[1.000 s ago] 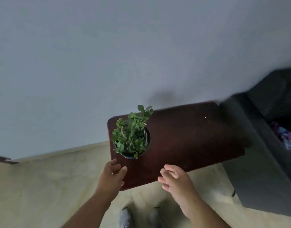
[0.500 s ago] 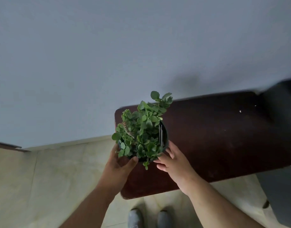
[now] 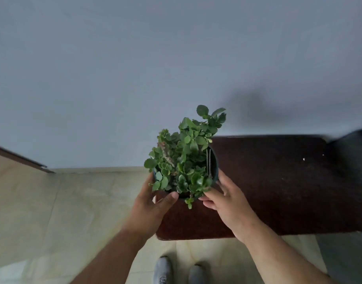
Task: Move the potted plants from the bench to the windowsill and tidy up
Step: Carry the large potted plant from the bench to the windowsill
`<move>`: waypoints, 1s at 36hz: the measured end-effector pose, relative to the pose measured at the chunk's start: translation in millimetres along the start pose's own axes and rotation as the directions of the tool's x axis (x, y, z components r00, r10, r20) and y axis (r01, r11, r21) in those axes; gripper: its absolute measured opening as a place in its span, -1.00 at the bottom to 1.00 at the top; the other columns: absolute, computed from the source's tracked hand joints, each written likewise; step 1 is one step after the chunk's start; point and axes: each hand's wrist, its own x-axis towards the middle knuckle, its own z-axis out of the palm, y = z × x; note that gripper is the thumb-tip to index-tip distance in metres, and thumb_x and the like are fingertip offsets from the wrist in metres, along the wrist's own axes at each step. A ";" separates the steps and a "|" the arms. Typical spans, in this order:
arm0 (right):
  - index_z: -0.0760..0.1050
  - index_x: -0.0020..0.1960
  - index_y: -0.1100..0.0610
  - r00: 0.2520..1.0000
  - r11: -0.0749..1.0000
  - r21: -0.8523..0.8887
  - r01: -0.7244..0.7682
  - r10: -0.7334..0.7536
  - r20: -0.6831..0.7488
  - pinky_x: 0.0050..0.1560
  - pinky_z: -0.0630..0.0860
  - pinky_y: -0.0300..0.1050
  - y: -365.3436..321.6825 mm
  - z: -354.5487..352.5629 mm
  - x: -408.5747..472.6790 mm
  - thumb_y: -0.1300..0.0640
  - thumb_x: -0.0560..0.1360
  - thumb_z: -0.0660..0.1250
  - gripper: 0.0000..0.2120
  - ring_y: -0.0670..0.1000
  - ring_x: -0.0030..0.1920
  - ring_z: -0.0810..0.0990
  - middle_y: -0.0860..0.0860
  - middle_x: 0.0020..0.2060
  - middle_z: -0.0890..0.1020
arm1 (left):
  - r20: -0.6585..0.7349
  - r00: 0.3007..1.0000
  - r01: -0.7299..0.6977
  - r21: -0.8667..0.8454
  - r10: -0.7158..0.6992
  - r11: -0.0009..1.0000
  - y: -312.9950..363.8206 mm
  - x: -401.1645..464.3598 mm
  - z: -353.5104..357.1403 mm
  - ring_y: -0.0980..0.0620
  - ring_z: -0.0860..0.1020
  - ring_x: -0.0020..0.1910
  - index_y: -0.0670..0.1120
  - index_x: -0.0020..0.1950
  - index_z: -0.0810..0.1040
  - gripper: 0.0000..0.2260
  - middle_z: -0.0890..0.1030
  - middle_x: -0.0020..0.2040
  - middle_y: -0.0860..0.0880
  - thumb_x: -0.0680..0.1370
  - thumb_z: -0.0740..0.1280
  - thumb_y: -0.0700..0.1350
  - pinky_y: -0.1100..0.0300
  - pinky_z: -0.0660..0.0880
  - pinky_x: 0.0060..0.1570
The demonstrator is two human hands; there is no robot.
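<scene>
Potted plant (image 3: 184,167), worktop (image 3: 278,187) left end: left hand (image 3: 149,206) and right hand (image 3: 227,197) gripped pot sides; level lift advised, keeping soil in.

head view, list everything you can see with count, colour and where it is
potted plant: one, green leaves in a dark pot, at the bench's left end, between both hands
bench: one, dark brown, against the wall, centre to right
wall: one, pale grey, upper half
floor: pale cream tiles, lower left
dark object: one, blurred, beside the bench's right end, cannot identify
shoes: two, grey, bottom centre
left hand: one, on the pot's left side
right hand: one, on the pot's right side
</scene>
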 end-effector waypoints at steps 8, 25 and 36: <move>0.50 0.38 -0.25 0.970 0.966 -0.137 0.220 -0.202 0.138 -0.02 0.48 -0.53 -117.5 32.2 -67.8 0.16 0.58 0.41 -0.54 -0.30 0.12 0.64 -0.28 0.13 0.70 | -0.117 0.985 -0.138 -0.068 0.130 0.988 106.5 -93.9 -29.1 0.27 0.44 0.41 0.65 0.28 0.26 -0.26 0.57 0.35 0.25 0.31 0.60 0.20 0.12 0.39 0.31; 0.45 0.44 -0.21 0.644 0.862 -0.052 0.504 -0.335 0.688 0.35 0.44 -0.09 -232.8 224.8 -212.6 0.23 0.61 0.32 -0.49 -0.23 0.34 0.54 -0.24 0.30 0.63 | -0.604 0.771 -0.402 -0.216 0.202 0.890 176.2 -341.9 -160.7 0.07 0.51 0.39 0.30 0.52 0.28 -0.16 0.57 0.38 0.15 0.36 0.61 -0.07 0.20 0.61 0.06; 0.46 0.37 -0.28 0.399 0.844 -0.020 0.536 -0.232 0.887 0.00 0.51 -0.49 -207.4 457.0 -322.2 0.27 0.61 0.31 -0.49 -0.31 0.21 0.60 -0.30 0.19 0.68 | -0.838 0.522 -0.527 -0.169 0.160 0.833 135.0 -512.8 -321.2 0.07 0.55 0.33 0.54 0.16 0.40 -0.38 0.62 0.32 0.10 0.37 0.58 -0.05 0.31 0.60 -0.14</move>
